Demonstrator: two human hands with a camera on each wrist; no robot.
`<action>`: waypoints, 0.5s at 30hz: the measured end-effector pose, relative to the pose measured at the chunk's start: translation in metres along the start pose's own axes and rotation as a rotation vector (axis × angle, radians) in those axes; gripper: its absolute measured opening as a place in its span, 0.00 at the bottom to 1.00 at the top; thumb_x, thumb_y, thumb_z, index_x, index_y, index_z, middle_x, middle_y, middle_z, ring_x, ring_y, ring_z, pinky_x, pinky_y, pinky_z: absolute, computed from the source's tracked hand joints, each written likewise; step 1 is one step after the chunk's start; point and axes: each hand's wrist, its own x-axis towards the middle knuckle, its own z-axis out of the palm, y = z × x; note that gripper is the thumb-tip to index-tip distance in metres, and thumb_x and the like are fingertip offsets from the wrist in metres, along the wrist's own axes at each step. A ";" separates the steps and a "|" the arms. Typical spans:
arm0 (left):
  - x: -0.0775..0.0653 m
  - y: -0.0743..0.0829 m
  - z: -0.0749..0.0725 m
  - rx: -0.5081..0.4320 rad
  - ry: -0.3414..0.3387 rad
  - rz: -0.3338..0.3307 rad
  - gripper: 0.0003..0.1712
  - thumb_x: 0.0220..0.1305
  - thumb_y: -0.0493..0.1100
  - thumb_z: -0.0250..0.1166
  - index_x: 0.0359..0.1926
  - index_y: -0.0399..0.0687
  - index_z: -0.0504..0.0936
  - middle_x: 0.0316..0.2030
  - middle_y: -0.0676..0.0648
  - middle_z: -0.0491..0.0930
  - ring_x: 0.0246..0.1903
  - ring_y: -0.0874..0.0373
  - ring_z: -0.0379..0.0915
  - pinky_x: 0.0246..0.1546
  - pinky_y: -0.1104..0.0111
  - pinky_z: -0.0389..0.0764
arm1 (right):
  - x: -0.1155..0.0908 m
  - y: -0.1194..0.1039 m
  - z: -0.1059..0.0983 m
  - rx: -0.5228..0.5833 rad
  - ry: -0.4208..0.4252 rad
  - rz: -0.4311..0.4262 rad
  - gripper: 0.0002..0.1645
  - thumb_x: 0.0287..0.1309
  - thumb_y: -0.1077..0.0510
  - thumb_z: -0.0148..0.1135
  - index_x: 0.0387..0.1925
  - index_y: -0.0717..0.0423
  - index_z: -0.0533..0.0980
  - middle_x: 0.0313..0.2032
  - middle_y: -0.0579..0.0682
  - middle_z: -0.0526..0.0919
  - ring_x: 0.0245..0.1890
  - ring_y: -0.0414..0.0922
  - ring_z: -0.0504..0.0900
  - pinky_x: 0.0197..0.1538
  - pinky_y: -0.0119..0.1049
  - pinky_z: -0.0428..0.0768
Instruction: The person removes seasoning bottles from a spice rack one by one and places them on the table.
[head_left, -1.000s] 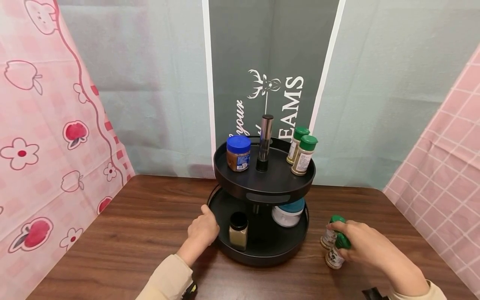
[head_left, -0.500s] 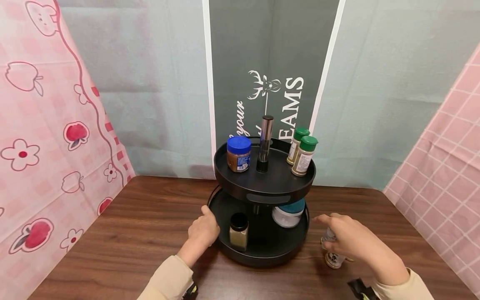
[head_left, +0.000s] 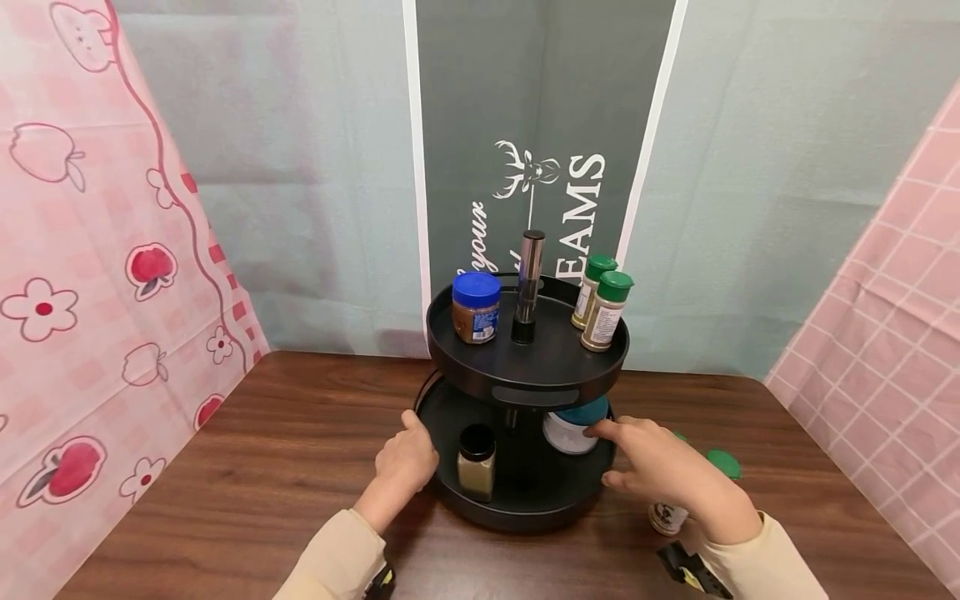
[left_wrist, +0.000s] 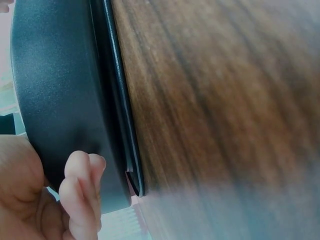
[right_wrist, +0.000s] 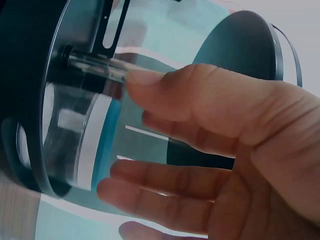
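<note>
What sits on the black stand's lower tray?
In the head view, a black-capped jar, and a blue-lidded tub partly covered by the right hand and upper tray, which also hides the back.

The left hand holds the edge of a black two-tier stand. The right hand is beside the teal-lidded tub on the lower tier, partly hiding a bottle on the worktop.

2 trays, 3 jars, 4+ btls

Plain cream sleeves, black wrist-worn pieces, small yellow patches on the black
</note>
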 end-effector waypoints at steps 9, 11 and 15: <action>0.001 -0.002 0.000 -0.003 0.001 0.000 0.22 0.52 0.38 0.56 0.45 0.35 0.58 0.11 0.45 0.71 0.17 0.49 0.70 0.19 0.57 0.73 | 0.020 -0.018 0.009 0.026 0.009 -0.087 0.27 0.43 0.59 0.66 0.50 0.58 0.73 0.44 0.59 0.77 0.39 0.51 0.77 0.37 0.47 0.77; 0.001 -0.002 0.001 -0.004 0.000 0.001 0.22 0.52 0.38 0.56 0.45 0.35 0.58 0.11 0.45 0.71 0.17 0.49 0.70 0.19 0.57 0.73 | 0.023 -0.023 0.009 0.036 0.018 -0.101 0.27 0.44 0.59 0.66 0.50 0.59 0.73 0.46 0.58 0.77 0.41 0.50 0.76 0.39 0.48 0.77; 0.001 -0.002 0.001 -0.003 -0.003 -0.001 0.23 0.52 0.38 0.57 0.46 0.35 0.58 0.11 0.45 0.71 0.17 0.49 0.70 0.19 0.57 0.73 | 0.031 -0.032 0.013 0.056 0.034 -0.132 0.28 0.44 0.61 0.65 0.51 0.59 0.73 0.49 0.56 0.76 0.46 0.49 0.75 0.43 0.50 0.76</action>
